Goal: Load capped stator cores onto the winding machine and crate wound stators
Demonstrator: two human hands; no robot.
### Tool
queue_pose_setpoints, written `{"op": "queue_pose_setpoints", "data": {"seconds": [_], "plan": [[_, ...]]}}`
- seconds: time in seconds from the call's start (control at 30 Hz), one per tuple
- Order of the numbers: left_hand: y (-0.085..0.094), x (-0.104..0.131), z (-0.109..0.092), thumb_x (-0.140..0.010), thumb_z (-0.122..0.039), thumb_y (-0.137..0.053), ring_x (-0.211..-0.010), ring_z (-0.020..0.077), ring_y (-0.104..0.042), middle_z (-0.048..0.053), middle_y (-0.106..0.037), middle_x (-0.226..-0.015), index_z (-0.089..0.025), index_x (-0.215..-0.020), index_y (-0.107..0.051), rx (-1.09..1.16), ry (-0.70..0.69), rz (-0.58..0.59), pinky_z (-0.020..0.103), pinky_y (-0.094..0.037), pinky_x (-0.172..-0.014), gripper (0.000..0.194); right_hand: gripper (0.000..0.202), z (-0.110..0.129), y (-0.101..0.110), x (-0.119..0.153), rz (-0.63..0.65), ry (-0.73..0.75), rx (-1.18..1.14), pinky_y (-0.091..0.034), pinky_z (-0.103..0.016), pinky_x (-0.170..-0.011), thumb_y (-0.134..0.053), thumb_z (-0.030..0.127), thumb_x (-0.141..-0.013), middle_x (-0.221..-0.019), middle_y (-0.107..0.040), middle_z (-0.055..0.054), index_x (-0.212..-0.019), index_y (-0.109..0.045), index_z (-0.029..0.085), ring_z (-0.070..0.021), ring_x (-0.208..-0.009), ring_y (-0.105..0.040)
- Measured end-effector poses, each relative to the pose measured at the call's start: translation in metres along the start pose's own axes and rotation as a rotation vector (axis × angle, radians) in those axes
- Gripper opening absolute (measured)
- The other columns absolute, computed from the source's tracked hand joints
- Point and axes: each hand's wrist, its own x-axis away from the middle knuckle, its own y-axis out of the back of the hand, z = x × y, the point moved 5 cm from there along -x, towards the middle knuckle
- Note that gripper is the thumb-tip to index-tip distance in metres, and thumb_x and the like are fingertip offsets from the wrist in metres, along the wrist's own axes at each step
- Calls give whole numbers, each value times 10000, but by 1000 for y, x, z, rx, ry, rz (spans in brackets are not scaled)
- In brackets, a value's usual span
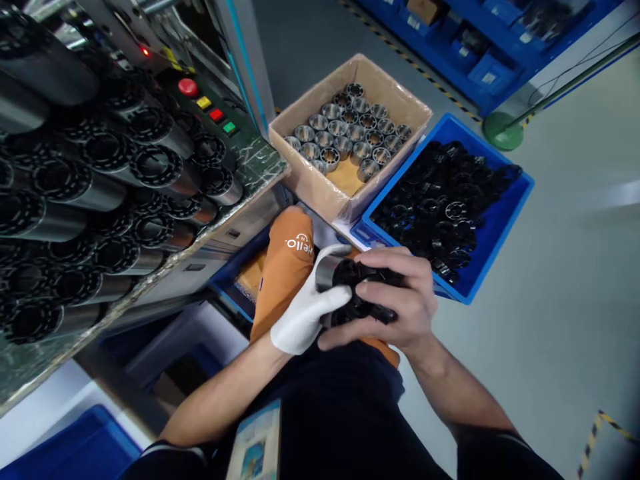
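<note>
My left hand (305,313), in a white glove, wraps round a silver metal cylinder (327,272) above my lap. Bare, my right hand (400,300) grips a black plastic part (373,303) against the cylinder's right end. The two pieces touch, but my fingers cover the joint, so I cannot tell how far one sits in the other. Just beyond my right hand stands a blue bin (477,293) heaped with black plastic parts (435,200). Behind it, a cardboard box (310,187) holds rows of short metal rings (345,130) with black inserts.
Many metal cylinders with black ends (155,167) crowd the green workbench (260,157) on the left. A red emergency button (188,87) and coloured push buttons sit on a panel behind them. Blue shelving (520,60) and a green stand base (503,131) are farther off.
</note>
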Motion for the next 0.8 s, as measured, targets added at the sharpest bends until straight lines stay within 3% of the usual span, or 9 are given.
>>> {"op": "queue_pose_setpoints", "data": {"seconds": [0.1, 0.13, 0.2, 0.27, 0.33, 0.43, 0.53, 0.67, 0.8], "plan": [[6, 4, 9, -850, -457, -1015, -1422, 318, -702, 52, -763, -1405, -291, -1425, -689, 61, 52, -50, 439, -598, -1224, 682, 729, -9, -4, 1, 89, -223, -135, -722, -536, -931, -1095, 726, -680, -1262, -727, -76, -1158, -709, 335, -321, -1048, -781], [8, 6, 14, -838, -452, -1024, -1354, 298, -737, 51, -769, -1367, -289, -1440, -680, 77, 76, -57, 399, -640, -1153, 712, 658, -14, -4, 2, 99, -334, -204, -723, -517, -906, -1085, 680, -732, -1236, -732, -70, -1119, -691, 323, -305, -1017, -783], [9, 9, 21, -834, -472, -1018, -1055, 242, -807, 43, -780, -1240, -308, -1508, -631, 113, 149, -31, 322, -713, -855, 794, 481, -21, 1, 3, 30, -496, -329, -723, -451, -832, -1035, 502, -868, -1185, -725, -49, -1062, -643, 303, -253, -935, -784], [7, 12, 24, -854, -512, -982, -726, 185, -749, 30, -775, -1115, -315, -1534, -591, 165, 215, 2, 279, -651, -562, 809, 337, -24, 13, 3, -101, -520, -374, -718, -401, -765, -953, 365, -953, -1151, -714, -30, -1066, -643, 297, -216, -867, -780], [6, 13, 19, -872, -568, -941, -583, 162, -671, 26, -760, -992, -260, -1433, -638, 202, 229, -3, 271, -597, -455, 708, 299, -20, 22, 3, -106, -423, -316, -725, -407, -759, -960, 318, -941, -1159, -738, -33, -1121, -722, 300, -219, -861, -792], [6, 13, 9, -885, -616, -912, -577, 164, -652, 17, -716, -818, -211, -1214, -711, 200, 223, -55, 255, -596, -477, 560, 426, -5, 20, 6, 130, -159, -149, -733, -437, -771, -1013, 182, -852, -1248, -813, -76, -1224, -832, 284, -261, -935, -828], [9, 14, 6, -895, -563, -923, -590, 155, -650, 39, -777, -917, -227, -1263, -733, 162, 218, -69, 254, -585, -491, 534, 493, 5, 17, 10, 235, -30, -136, -732, -428, -713, -965, 70, -825, -1288, -848, -88, -1260, -845, 266, -262, -928, -841], [21, 20, 15, -909, -485, -931, -630, 163, -703, 51, -799, -1101, -284, -1487, -652, 115, 263, -17, 277, -614, -534, 673, 512, 6, 20, 3, 273, -115, -243, -729, -390, -665, -952, 60, -798, -1215, -867, -75, -1250, -842, 273, -240, -841, -834], [33, 28, 20, -875, -510, -970, -912, 198, -759, 50, -753, -1205, -295, -1418, -696, -5, 305, -4, 281, -658, -753, 645, 420, 4, 22, -5, 396, -302, -416, -755, -350, -794, -919, 63, -852, -1153, -860, -68, -1214, -829, 256, -225, -912, -854]]}}
